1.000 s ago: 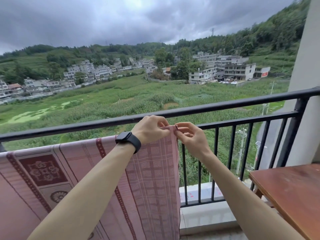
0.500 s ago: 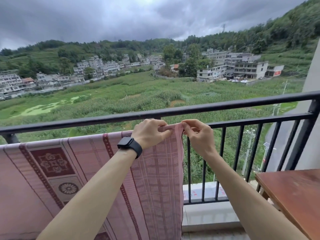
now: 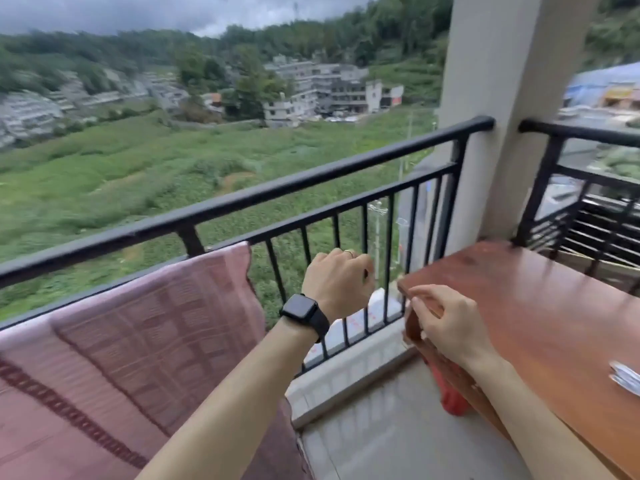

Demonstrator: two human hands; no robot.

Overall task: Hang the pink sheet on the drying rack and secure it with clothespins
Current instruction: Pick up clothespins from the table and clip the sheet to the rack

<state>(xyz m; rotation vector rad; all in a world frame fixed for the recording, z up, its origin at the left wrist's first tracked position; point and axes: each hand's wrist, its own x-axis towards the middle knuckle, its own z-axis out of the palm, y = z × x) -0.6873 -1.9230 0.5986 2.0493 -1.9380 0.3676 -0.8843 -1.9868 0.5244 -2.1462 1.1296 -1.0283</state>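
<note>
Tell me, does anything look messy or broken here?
Nothing really stands out. The pink sheet hangs over the railing, only a little wrinkled at its right edge. Nothing looks spilled or broken, though the picture is blurry.

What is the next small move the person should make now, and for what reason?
Probably move the right hand across the wooden table to the small pale things lying at the picture's right edge; they are blurred but may be clothespins. The pink sheet already hangs on the railing, the left hand is apart from it, and the right hand looks empty.
</note>
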